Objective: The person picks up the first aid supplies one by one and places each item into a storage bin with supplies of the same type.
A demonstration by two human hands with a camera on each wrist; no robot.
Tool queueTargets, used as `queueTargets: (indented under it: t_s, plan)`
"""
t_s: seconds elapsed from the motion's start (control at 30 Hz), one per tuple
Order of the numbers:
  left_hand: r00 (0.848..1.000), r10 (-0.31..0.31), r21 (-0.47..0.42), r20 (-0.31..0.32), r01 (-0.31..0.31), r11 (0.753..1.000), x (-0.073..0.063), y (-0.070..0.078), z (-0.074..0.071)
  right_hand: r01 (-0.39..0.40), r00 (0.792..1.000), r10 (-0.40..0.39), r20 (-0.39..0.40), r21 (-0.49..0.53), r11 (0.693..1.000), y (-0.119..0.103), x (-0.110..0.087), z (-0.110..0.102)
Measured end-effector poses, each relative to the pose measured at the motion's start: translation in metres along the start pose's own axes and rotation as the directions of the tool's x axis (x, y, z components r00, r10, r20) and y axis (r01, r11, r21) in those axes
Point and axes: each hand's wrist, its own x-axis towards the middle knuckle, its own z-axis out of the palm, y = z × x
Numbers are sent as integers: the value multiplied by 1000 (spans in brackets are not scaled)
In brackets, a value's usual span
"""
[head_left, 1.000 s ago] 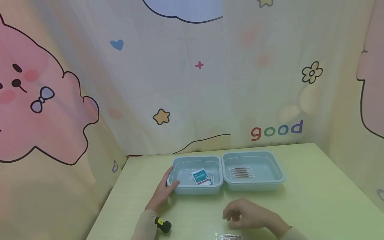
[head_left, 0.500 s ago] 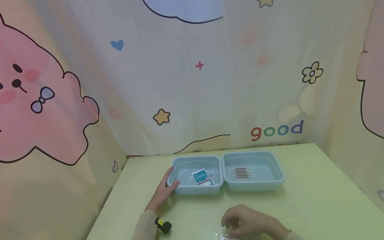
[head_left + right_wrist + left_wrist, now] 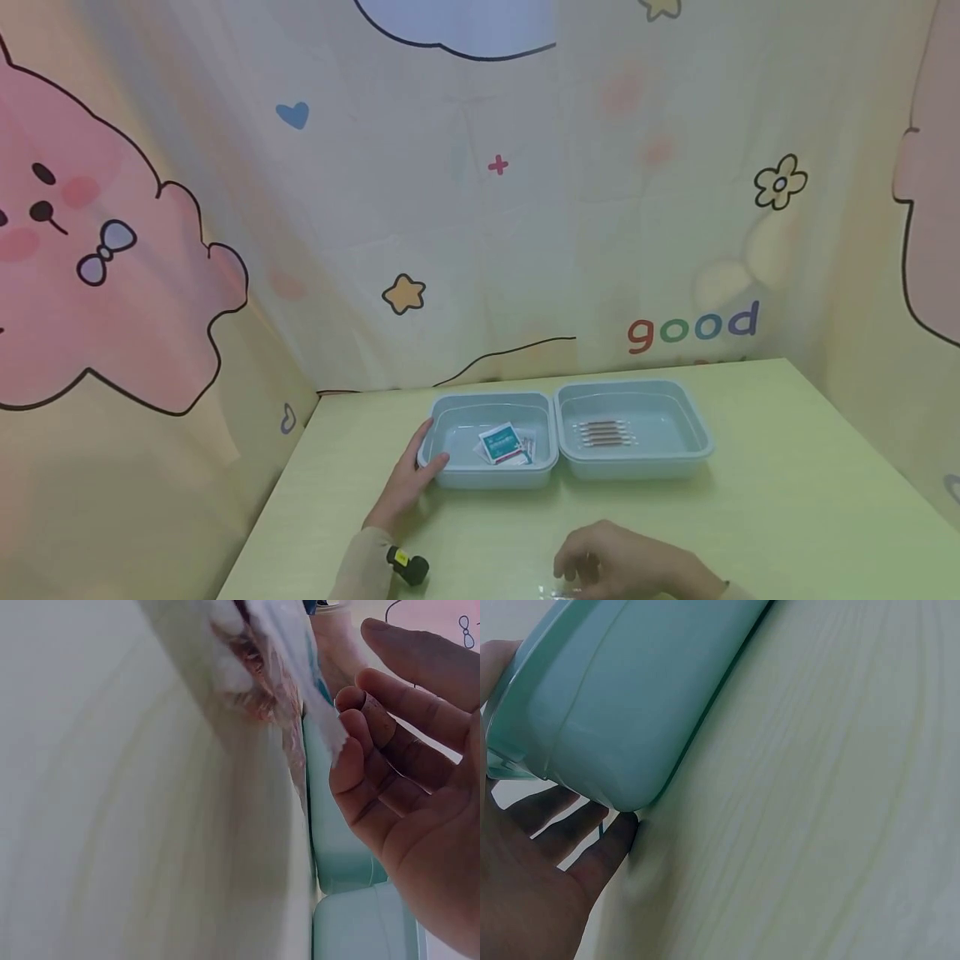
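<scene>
Yellow-green table (image 3: 810,500) (cartoon backdrop (image 3: 525,242) behind)

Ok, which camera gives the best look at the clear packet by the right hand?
The right wrist view: it shows the clear packet large and close, beside the right hand, though blurred. The head view catches only a shiny sliver at the bottom edge; the left wrist view doesn't show it.

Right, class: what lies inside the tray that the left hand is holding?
In that tray, a teal-and-white packet lies on top. Other packets show partly beneath it; their covered parts and exact number cannot be seen.
</scene>
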Motion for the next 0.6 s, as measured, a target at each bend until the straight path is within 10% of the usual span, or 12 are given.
queueTargets:
  t_s: [0.6]
  plan:
    - [1000,-1,9,-3,1,1000,-3,3,0,-68,995,59,80,117,991,-7,-6,4]
